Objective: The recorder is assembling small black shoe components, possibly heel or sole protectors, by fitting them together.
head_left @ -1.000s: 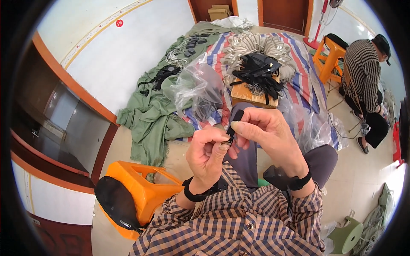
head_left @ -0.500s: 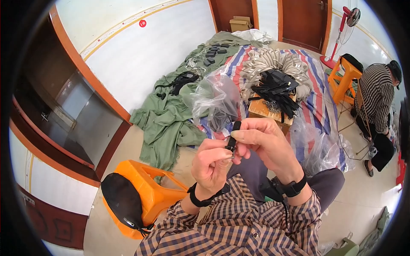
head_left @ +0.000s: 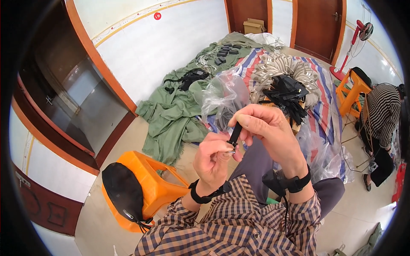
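A short black strap [head_left: 235,134] is stretched between my two hands in front of my chest. My left hand [head_left: 211,158] pinches its lower end, where a dark buckle-like fitting and a small shiny metal piece show at the fingertips. Higher up, the thumb and fingers of my right hand [head_left: 270,128] are closed on the strap's upper end. Beyond my right hand, a heap of black straps [head_left: 285,94] lies on a wooden box, partly hidden by the hand.
An orange stool [head_left: 141,164] with a black pouch [head_left: 121,185] stands at my left. Ahead are a crumpled green cloth [head_left: 171,123], clear plastic bags [head_left: 224,96] and a ring of beige pieces [head_left: 277,66] on a striped sheet. At the right, a person [head_left: 382,115] bends over beside another orange stool [head_left: 352,91].
My right hand has moved up and slightly away from the left, so more of the strap shows between them. The whole view has shifted a little.
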Available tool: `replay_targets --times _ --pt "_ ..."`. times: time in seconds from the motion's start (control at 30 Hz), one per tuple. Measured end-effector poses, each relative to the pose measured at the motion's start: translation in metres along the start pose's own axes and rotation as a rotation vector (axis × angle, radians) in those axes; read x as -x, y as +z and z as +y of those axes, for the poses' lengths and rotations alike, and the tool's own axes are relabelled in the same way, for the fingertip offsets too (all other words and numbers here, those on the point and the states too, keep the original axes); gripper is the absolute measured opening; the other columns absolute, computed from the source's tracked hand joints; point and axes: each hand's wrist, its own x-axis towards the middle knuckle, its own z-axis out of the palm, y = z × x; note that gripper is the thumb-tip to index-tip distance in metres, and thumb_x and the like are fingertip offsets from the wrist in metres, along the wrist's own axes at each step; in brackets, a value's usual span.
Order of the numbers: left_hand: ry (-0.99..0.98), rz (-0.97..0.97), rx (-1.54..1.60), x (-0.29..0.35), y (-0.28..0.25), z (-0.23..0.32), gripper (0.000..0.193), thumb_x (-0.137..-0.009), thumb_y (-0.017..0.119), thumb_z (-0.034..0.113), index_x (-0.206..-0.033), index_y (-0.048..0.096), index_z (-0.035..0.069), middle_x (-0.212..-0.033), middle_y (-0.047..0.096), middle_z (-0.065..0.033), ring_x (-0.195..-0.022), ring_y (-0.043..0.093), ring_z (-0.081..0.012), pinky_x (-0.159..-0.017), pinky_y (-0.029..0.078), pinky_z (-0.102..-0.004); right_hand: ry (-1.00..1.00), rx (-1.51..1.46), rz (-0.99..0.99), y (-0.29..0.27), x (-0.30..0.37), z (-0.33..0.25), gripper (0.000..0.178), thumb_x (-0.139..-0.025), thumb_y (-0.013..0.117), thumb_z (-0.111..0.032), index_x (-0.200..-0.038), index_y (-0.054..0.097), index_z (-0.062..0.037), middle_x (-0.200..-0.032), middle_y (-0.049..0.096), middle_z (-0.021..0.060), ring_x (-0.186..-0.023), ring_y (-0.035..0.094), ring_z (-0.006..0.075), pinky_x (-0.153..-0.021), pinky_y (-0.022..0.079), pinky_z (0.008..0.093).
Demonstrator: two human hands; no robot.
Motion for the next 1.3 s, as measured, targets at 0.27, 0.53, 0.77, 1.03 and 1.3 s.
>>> replay_targets --times 0.27,0.53,0.77,1.03,1.3 --pt "-0.381 0.016 0.475 -0.005 0.004 0.006 0.017 -0.092 0.055 0.017 -0.093 0.042 0.006 -0.082 0.052 -0.0090 -0.053 0.052 -0.0128 -0.046 0.046 -0.0264 0.014 -0.130 0.023 -0.003 0.001 0.006 0.022 -0.091 0.057 -0.023 -0.094 0.067 -0.0036 -0.073 0.062 -0.0018 -0.065 0.054 0.0028 -0.059 0.041 0.0173" --pt "-0.189 -0.028 0.139 0.003 0.005 -0.004 0.014 -0.092 0.055 0.013 -0.095 0.046 0.003 -0.085 0.052 -0.0101 -0.057 0.056 -0.0136 -0.053 0.048 -0.0243 -0.046 0.042 0.100 -0.007 0.005 0.014 0.019 -0.088 0.062 -0.019 -0.091 0.065 -0.0011 -0.076 0.063 0.0000 -0.067 0.056 0.0052 -0.062 0.046 0.0199" --pt "-0.197 0.011 0.094 0.007 0.006 -0.007 0.014 -0.091 0.056 0.011 -0.096 0.047 0.002 -0.085 0.052 -0.0093 -0.060 0.058 -0.0149 -0.055 0.048 -0.0239 -0.027 0.065 0.091 -0.005 0.006 0.012 0.015 -0.087 0.063 -0.014 -0.090 0.064 0.0002 -0.075 0.061 -0.0004 -0.068 0.056 0.0045 -0.062 0.046 0.0190" --pt "-0.314 0.036 0.118 0.011 0.004 -0.009 0.017 -0.091 0.057 0.014 -0.097 0.046 0.002 -0.084 0.052 -0.0083 -0.060 0.057 -0.0147 -0.055 0.048 -0.0241 0.025 0.077 0.103 -0.004 0.005 0.015 0.015 -0.088 0.062 -0.013 -0.088 0.064 0.0014 -0.074 0.063 0.0013 -0.066 0.058 0.0048 -0.060 0.046 0.0193" --pt "-0.311 0.065 0.151 0.012 0.008 -0.012 0.019 -0.091 0.057 0.015 -0.100 0.045 0.002 -0.084 0.052 -0.0082 -0.062 0.056 -0.0145 -0.055 0.048 -0.0244 0.064 0.060 0.056 -0.007 0.005 0.027 0.026 -0.092 0.056 -0.020 -0.077 0.060 0.0003 -0.067 0.062 0.0029 -0.063 0.058 0.0061 -0.057 0.044 0.0206"
